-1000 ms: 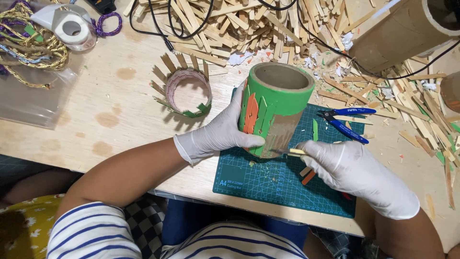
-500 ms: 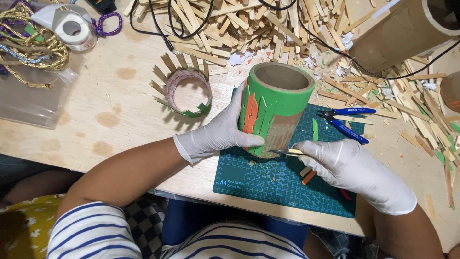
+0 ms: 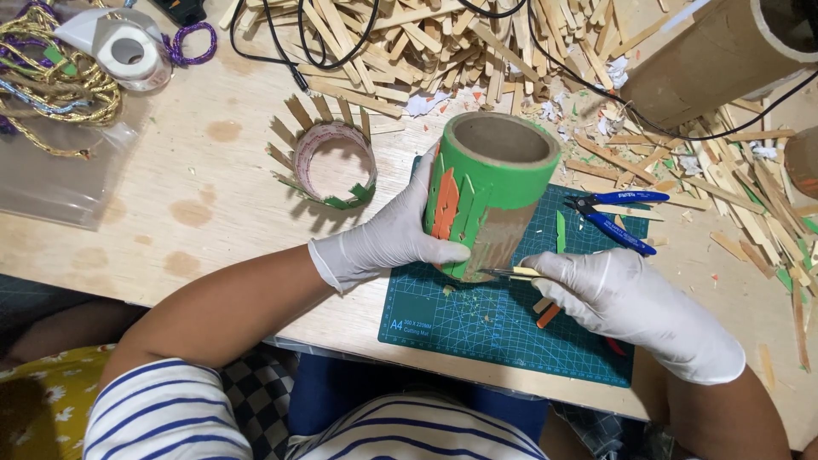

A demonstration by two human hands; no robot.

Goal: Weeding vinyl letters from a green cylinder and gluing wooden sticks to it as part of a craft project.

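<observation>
The gloved left hand [image 3: 388,238] grips a green-painted cardboard tube [image 3: 492,192] clad in flat wooden sticks. The right hand [image 3: 630,302] pinches a thin tool [image 3: 509,273] against its base — blue-handled pliers [image 3: 615,213] lie beside on the gridded cutting mat [image 3: 477,332].

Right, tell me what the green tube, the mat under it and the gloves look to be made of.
Green tube: cardboard by the look, its brown matte inner wall and thick rim showing, the outside covered green. Mat: likely a rubbery plastic cutting mat, dark teal with a printed grid. Gloves on the left hand and right hand: thin white latex or similar, wrinkling snugly.
</observation>
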